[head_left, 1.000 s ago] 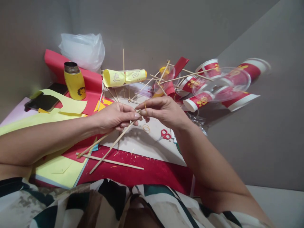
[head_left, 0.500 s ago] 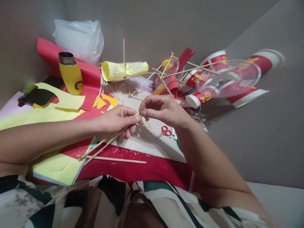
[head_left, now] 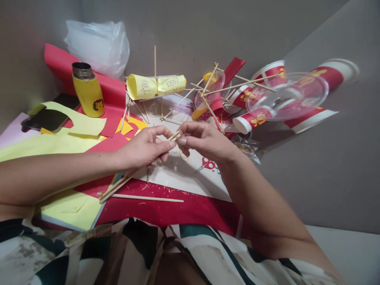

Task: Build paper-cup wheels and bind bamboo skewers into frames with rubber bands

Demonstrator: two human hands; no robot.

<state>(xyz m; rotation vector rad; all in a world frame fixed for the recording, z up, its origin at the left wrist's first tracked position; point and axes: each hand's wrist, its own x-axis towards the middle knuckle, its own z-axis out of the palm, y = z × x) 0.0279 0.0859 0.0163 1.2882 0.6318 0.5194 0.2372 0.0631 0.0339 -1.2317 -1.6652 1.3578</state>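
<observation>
My left hand is closed around thin wooden sticks, whose far ends reach down to the lower left and whose near tips show between my two hands. Touching those tips, my right hand has its fingers pinched together; what they hold, if anything, is hidden. Below my hands, a loose yellow rubber band lies on the white board. A single stick rests on the red surface. Red-handled scissors lie beneath my right wrist.
Behind are a yellow bottle, a phone, a yellow paper roll on sticks and a stick frame. Red paper cups and a clear lid stand right. Coloured paper spreads left.
The sticks in my left hand have come closer together, and their tips have risen slightly. The rubber band seen at my right fingertips is no longer clearly visible there.
</observation>
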